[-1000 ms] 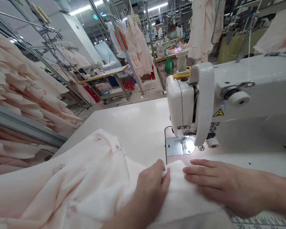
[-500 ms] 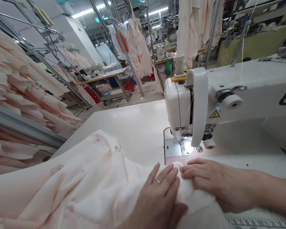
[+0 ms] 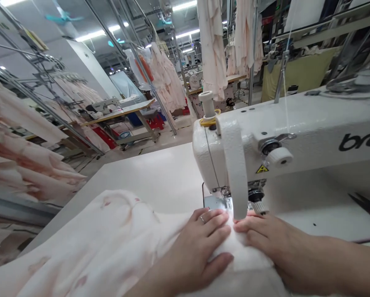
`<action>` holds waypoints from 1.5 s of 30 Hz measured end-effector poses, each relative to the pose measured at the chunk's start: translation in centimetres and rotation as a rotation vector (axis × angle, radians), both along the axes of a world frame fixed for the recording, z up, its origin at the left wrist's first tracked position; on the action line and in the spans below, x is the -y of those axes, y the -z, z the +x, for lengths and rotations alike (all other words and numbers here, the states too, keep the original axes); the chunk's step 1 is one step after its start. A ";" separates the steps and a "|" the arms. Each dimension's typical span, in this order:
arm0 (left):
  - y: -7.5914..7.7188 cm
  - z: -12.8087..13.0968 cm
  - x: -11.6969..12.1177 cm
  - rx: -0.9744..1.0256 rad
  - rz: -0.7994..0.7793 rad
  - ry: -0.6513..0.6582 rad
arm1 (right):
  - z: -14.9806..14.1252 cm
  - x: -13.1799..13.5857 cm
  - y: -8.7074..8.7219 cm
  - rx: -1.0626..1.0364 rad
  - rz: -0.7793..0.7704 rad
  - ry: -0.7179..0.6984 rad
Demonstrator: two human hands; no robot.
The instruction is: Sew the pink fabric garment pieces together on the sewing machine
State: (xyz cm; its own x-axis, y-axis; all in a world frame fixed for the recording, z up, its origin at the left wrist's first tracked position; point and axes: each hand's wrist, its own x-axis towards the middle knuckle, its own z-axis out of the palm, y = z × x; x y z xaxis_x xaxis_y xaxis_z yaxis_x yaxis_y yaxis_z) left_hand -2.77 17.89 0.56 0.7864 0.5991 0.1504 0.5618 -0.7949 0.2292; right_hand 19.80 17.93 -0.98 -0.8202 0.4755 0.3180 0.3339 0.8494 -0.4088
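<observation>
A pale pink garment (image 3: 92, 235) lies bunched on the white sewing table (image 3: 148, 177). Left hand (image 3: 194, 251): open, fingers extended, pressing flat on the cloth, no grip. Right hand (image 3: 265, 243): likewise, just before the needle plate (image 3: 214, 202) of the sewing machine (image 3: 311, 132). Scissors (image 3: 366, 208) lie far right.

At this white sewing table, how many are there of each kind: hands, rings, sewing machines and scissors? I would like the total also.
hands: 2 (left hand, right hand)
ring: 1
sewing machine: 1
scissors: 1
total: 5
</observation>
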 end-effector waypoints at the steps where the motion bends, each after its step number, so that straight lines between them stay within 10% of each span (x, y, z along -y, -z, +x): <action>1: 0.0 0.0 -0.4 0.002 0.003 0.019 | -0.2 0.1 -0.1 -0.003 0.003 0.017; 17: 0.0 -0.6 -2.3 -0.006 0.021 0.078 | -1.4 0.2 -1.5 0.074 -0.126 0.179; 45: 0.5 -1.2 -3.5 -0.059 0.058 0.072 | -0.8 0.1 2.0 0.049 0.028 0.100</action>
